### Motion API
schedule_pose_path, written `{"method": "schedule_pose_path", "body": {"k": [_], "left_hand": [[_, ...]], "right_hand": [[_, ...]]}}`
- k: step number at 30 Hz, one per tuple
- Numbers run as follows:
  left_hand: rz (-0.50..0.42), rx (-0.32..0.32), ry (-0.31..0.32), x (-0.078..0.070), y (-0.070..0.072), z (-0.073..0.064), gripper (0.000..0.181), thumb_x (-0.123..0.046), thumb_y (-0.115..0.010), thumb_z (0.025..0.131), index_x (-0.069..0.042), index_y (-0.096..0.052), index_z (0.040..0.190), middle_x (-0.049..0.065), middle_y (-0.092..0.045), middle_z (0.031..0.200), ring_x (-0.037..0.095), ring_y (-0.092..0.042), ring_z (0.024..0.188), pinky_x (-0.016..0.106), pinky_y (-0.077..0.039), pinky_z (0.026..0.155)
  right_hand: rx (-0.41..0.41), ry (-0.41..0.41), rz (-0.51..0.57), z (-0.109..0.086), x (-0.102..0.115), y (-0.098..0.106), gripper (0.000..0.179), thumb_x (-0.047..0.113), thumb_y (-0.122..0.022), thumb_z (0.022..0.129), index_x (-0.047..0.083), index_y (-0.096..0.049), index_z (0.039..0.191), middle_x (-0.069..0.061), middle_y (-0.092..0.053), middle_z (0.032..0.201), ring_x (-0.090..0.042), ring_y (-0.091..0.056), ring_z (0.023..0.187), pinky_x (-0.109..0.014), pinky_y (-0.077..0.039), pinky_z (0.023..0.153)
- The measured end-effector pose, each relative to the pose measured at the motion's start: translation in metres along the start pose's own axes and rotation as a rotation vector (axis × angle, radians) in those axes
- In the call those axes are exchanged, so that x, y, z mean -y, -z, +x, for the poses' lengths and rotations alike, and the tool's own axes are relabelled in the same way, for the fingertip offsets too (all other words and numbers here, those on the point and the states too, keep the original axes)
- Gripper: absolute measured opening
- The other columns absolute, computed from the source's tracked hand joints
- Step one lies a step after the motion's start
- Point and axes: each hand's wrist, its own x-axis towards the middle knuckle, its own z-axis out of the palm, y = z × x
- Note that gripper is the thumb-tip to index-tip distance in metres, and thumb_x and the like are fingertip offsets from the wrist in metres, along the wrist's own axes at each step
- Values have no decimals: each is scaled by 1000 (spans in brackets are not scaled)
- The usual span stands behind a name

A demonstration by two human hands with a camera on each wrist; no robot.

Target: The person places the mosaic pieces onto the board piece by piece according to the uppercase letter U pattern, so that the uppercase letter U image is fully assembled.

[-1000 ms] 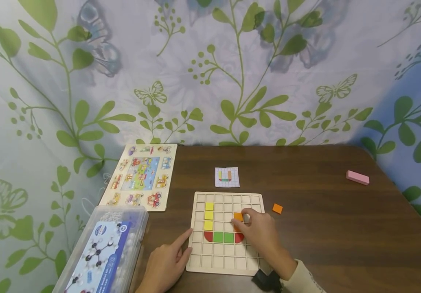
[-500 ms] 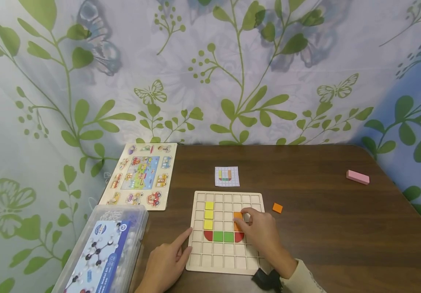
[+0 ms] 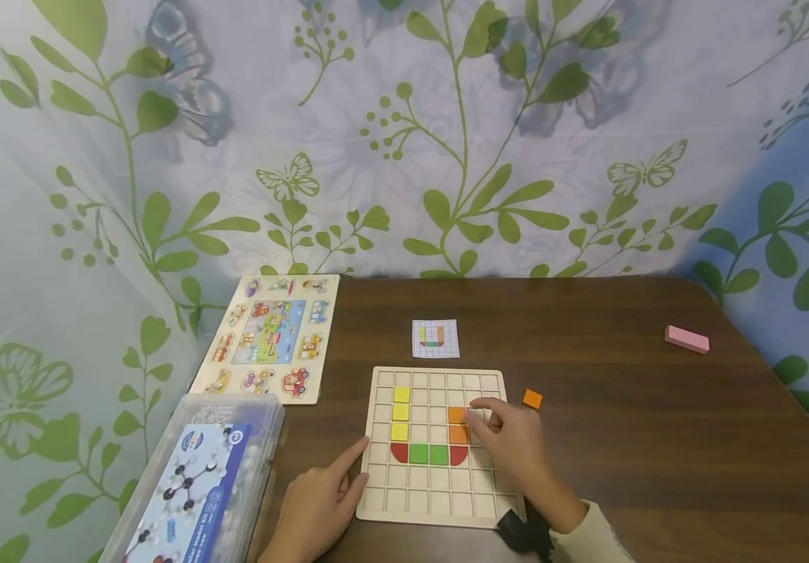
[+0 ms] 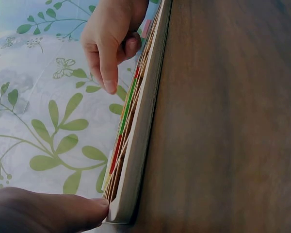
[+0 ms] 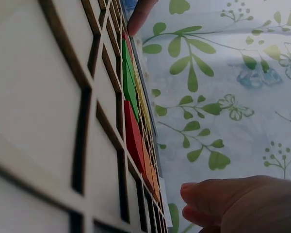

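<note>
A wooden grid board (image 3: 418,500) lies flat on the table. Three yellow tiles (image 3: 400,411) form a column on its left side. Below them runs a row of two green tiles (image 3: 429,454) between two rounded red tiles (image 3: 458,455). Two orange tiles (image 3: 457,435) sit in squares above the right red one. My right hand (image 3: 513,438) hovers just right of these, thumb and index finger apart, nothing between them. My left hand (image 3: 320,500) rests at the board's left edge, index finger and thumb touching it. Another orange tile (image 3: 532,399) lies loose on the table beyond my right hand.
A small pattern card (image 3: 436,338) lies behind the board. To the left are a picture puzzle (image 3: 316,367) and a clear plastic box (image 3: 274,422) with a molecular model label. A pink block (image 3: 687,339) sits far right. A patterned cloth (image 3: 376,234) hangs behind the table.
My right hand has let go of the upper orange tile, which now sits in its square, and has moved slightly right. My left hand has stayed at the board's edge.
</note>
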Motion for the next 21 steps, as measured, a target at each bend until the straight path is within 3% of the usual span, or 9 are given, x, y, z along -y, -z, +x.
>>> {"method": "schedule_pose_path", "body": {"k": [5, 10, 21], "left_hand": [[9, -7, -3, 0, 0, 0, 44, -25, -74, 93, -24, -67, 137, -22, -31, 55, -4, -23, 46, 22, -24, 45], [17, -12, -3, -1, 0, 0, 44, -25, -74, 93, -25, -67, 137, -22, -31, 55, -4, -24, 46, 22, -24, 45], [15, 9, 18, 0, 1, 1, 44, -26, -74, 93, -25, -67, 137, -22, -32, 55, -3, -24, 46, 22, -24, 46]], "right_hand": [[-65, 12, -10, 1, -11, 9, 18, 14, -89, 80, 11, -81, 96, 17, -32, 54, 1, -25, 48, -22, -22, 46], [-112, -30, -38, 0, -24, 22, 14, 15, -86, 83, 10, -80, 94, 14, -33, 55, 0, -23, 48, -23, -22, 47], [-150, -58, -61, -9, -56, 45, 17, 14, -86, 82, 8, -80, 97, 12, -37, 58, -1, -26, 48, -24, -23, 45]]}}
